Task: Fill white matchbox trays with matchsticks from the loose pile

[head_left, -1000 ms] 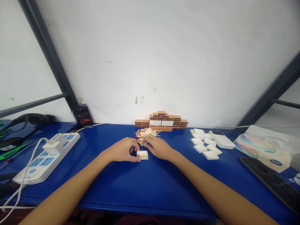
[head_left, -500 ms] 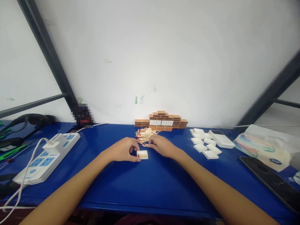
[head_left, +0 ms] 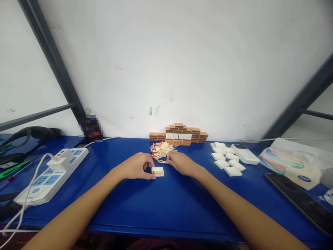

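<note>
Probably a home or dormitory room: a blue bench against a marked white wall, dark metal bars, a power strip, phone and tissues.

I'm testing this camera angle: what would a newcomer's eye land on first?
Probably the heap of red-tipped matches, midway across the blue table, beside the right hand. Just behind them, brown matchboxes are stacked near the wall. Small white boxes lie loosely grouped to the right.
</note>
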The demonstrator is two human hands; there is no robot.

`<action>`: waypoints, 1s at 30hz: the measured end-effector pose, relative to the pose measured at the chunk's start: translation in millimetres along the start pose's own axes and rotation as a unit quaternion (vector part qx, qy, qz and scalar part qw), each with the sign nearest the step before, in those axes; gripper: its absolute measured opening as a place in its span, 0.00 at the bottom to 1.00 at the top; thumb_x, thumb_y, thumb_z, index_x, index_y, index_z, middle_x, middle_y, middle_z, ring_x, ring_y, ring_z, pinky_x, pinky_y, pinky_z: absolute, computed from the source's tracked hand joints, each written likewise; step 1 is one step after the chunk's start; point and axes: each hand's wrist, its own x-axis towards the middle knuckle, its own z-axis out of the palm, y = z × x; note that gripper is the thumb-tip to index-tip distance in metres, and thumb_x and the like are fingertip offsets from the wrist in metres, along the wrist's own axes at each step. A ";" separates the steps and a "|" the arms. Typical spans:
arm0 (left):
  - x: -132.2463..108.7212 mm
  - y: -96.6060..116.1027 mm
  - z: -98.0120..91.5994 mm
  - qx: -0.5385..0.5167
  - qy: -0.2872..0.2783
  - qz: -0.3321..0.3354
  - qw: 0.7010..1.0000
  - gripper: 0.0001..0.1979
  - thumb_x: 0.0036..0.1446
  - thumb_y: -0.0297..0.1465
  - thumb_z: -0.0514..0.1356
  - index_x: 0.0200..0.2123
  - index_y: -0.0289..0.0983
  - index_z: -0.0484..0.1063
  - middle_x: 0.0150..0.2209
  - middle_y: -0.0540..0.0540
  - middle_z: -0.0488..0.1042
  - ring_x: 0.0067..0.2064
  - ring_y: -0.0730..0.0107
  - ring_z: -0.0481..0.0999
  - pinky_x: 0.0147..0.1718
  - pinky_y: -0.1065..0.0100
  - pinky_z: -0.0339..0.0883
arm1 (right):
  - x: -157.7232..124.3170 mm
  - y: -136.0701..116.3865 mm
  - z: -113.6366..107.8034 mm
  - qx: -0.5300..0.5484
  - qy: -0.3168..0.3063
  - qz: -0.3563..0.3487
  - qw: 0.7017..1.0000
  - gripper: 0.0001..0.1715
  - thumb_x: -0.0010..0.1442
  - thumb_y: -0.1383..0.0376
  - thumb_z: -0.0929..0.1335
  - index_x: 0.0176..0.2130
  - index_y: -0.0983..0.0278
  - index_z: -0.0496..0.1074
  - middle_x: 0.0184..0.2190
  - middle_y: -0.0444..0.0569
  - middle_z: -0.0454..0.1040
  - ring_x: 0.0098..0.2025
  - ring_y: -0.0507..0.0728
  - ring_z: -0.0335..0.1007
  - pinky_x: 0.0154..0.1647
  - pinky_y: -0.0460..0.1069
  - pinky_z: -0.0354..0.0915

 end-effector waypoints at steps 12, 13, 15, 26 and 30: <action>-0.1 -2.2 1.5 0.003 0.003 0.001 1.000 0.18 0.50 0.44 0.72 0.38 0.38 0.79 0.34 0.48 0.75 0.33 0.69 0.72 0.30 0.69 0.62 | -2.7 -4.2 -5.0 -0.022 -0.020 0.013 0.999 0.07 0.72 0.65 0.66 0.41 0.65 0.72 0.44 0.53 0.76 0.43 0.58 0.73 0.40 0.48 0.60; -0.1 -2.0 1.4 0.003 0.003 0.000 1.000 0.18 0.50 0.44 0.72 0.38 0.38 0.79 0.34 0.48 0.75 0.33 0.69 0.72 0.30 0.69 0.62 | -3.1 -4.2 -5.6 -0.019 -0.019 0.011 1.000 0.07 0.72 0.65 0.65 0.41 0.65 0.72 0.44 0.53 0.76 0.43 0.58 0.73 0.40 0.48 0.60; -0.1 -1.8 1.1 0.001 0.004 0.002 1.000 0.18 0.50 0.44 0.71 0.38 0.38 0.79 0.34 0.48 0.75 0.33 0.69 0.72 0.30 0.70 0.62 | -3.8 -3.5 -6.6 -0.015 -0.013 0.008 1.000 0.07 0.72 0.65 0.65 0.41 0.65 0.71 0.43 0.53 0.76 0.42 0.57 0.73 0.40 0.48 0.59; 0.3 -7.2 2.1 0.004 0.009 -0.008 1.000 0.19 0.50 0.45 0.71 0.39 0.38 0.79 0.35 0.47 0.75 0.33 0.69 0.73 0.30 0.69 0.62 | -10.5 -12.1 -16.9 0.021 0.010 -0.019 1.000 0.05 0.72 0.66 0.64 0.41 0.64 0.69 0.43 0.51 0.73 0.41 0.55 0.70 0.39 0.47 0.59; 0.8 -6.9 1.5 0.015 0.010 -0.007 1.000 0.18 0.51 0.45 0.71 0.38 0.38 0.79 0.35 0.48 0.75 0.32 0.70 0.72 0.32 0.69 0.62 | -15.8 -27.9 -15.9 -0.001 -0.006 -0.043 0.999 0.05 0.73 0.66 0.65 0.42 0.64 0.69 0.43 0.51 0.74 0.41 0.56 0.70 0.39 0.48 0.58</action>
